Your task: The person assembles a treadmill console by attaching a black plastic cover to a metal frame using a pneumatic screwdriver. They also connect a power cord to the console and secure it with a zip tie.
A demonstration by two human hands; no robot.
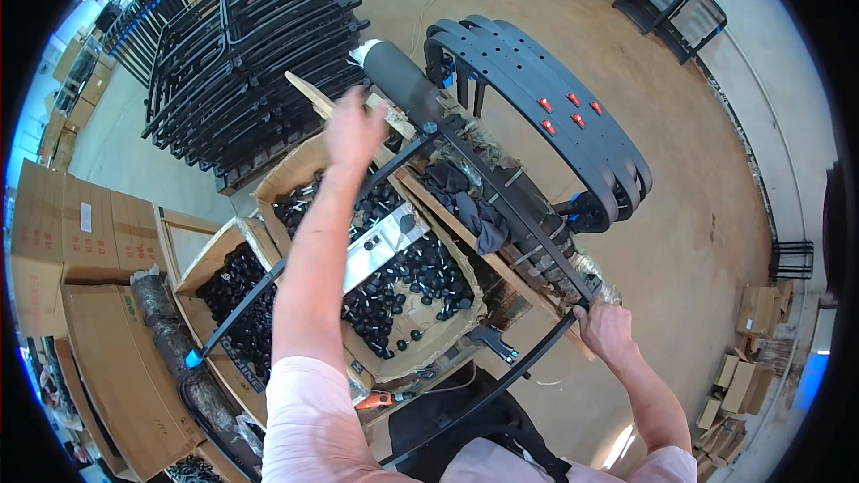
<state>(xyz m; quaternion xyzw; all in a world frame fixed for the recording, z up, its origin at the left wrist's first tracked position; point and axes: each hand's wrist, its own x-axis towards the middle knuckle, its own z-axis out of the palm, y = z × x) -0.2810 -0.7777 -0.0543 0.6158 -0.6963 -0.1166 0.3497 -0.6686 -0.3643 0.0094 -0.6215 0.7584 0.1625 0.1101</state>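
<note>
**One black tubular frame (530, 360) between two hands**

The frame stands in front of the person, its far bar lying along a dark padded roll (404, 82) and its side bars reaching back; one blue tip (193, 358) shows. Two cardboard boxes, a left box (185, 306) and a right box (474, 300), hold black knobs too many to count. One silver plate (371, 255) lies across the right box. Five red pieces (578, 122) sit on the curved dark panels (528, 63). One orange tool (374, 401) lies near the right box.

The right hand (608, 333) wraps its fingers around the frame's right corner. The left hand (354, 132), blurred, hovers near the far left corner, fingers apparently loosely spread; whether it holds anything cannot be told.

Red printing and one white label (86, 217) mark the stacked cartons (125, 233).
</note>
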